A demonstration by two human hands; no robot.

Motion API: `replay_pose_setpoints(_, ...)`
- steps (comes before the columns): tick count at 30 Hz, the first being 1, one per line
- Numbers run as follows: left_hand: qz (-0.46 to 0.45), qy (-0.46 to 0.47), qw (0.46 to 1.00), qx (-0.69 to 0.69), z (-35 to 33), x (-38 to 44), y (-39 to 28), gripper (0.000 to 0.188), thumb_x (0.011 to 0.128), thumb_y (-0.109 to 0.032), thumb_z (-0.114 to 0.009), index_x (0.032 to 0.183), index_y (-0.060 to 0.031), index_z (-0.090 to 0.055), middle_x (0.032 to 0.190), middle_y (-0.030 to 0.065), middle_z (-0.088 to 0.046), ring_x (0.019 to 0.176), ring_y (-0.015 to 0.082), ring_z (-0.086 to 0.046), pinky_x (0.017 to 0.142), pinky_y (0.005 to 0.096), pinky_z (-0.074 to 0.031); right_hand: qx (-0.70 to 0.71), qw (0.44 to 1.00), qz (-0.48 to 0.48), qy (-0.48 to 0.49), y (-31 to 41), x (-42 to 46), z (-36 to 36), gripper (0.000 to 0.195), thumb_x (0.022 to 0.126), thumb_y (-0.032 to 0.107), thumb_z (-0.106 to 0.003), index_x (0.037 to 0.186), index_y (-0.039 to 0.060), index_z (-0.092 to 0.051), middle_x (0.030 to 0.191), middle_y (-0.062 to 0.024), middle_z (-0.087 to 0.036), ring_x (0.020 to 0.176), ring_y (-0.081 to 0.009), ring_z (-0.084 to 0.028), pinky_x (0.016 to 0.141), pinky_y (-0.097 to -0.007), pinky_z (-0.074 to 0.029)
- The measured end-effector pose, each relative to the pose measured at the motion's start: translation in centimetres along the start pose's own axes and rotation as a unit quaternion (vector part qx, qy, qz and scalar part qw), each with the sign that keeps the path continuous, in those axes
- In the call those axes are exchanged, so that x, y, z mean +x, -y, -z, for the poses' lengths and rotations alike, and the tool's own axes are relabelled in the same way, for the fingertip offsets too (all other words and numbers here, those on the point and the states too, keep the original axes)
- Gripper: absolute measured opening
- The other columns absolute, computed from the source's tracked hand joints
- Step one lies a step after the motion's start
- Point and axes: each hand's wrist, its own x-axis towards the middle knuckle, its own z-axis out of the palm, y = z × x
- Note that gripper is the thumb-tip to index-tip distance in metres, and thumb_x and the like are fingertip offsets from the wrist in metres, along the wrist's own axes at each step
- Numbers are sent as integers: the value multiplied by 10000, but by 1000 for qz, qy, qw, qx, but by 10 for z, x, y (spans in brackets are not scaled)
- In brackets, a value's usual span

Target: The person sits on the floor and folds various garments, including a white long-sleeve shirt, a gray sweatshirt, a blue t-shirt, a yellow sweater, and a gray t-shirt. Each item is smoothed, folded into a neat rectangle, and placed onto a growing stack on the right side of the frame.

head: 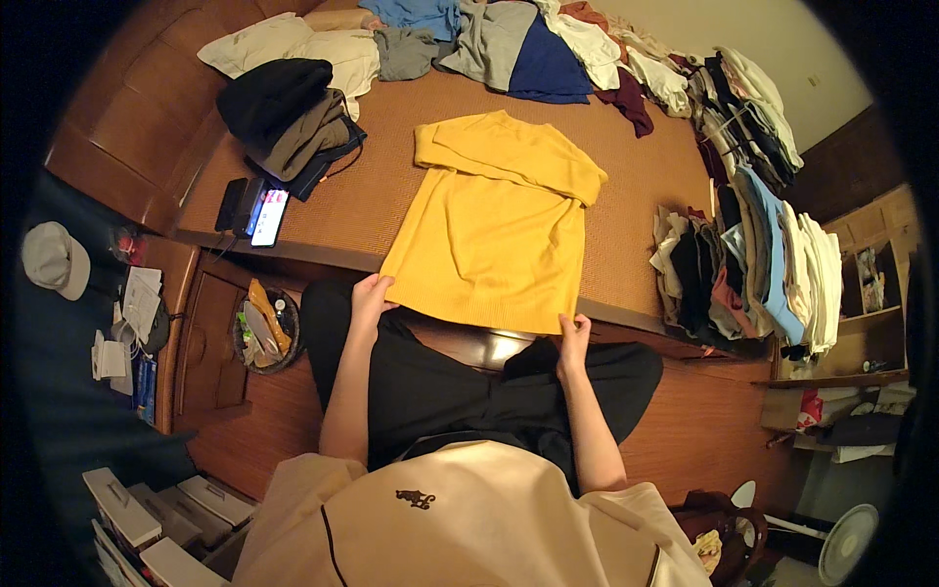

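Note:
A yellow knit sweater (495, 242) lies spread on the woven mat of the bed (623, 249), its neckline away from me. Both sleeves are folded across its upper part. My left hand (370, 301) grips the left corner of the ribbed hem between thumb and fingers. At the right corner, my right hand (572, 341) pinches the hem in the same way. The hem hangs slightly past the bed's front edge, above my lap.
Folded dark clothes (290, 121) sit at the left, beside a lit phone (269, 218). Loose garments (513, 51) line the far side. Folded clothing stacks (763, 271) stand at the right. A waste basket (295, 334) is by my left knee, and a fan (849, 544) stands lower right.

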Motion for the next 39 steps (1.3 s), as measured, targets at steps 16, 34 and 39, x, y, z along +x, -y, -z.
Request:
replay_pose_setpoints(16,-193,36,979,-47,-31,6,-157,401,940,-343,-517,1161,-7,-522,1112,117,-603,987,208,-598,832,330,-492,88,977,100,166,218,23,-33,492,954,220,-468,1411,136,-307,1343,-124,-437,1179,-262,-483,1009,-384,-378)
replay_pose_setpoints(34,-191,-20,950,245,-6,74,25,495,741,-137,-727,1139,-64,-442,838,100,-631,740,203,-618,682,336,-487,-131,985,-102,38,101,142,-6,428,694,147,-678,1026,-97,-562,921,-171,-624,799,-270,-620,702,-368,-501)
replay_pose_setpoints(39,-152,3,977,149,-26,48,54,380,807,-148,-685,1119,-50,-491,822,83,-634,732,141,-617,634,256,-482,-132,988,84,0,171,110,-66,219,729,163,-653,834,-26,-614,765,-76,-620,651,-156,-584,580,-306,-474)
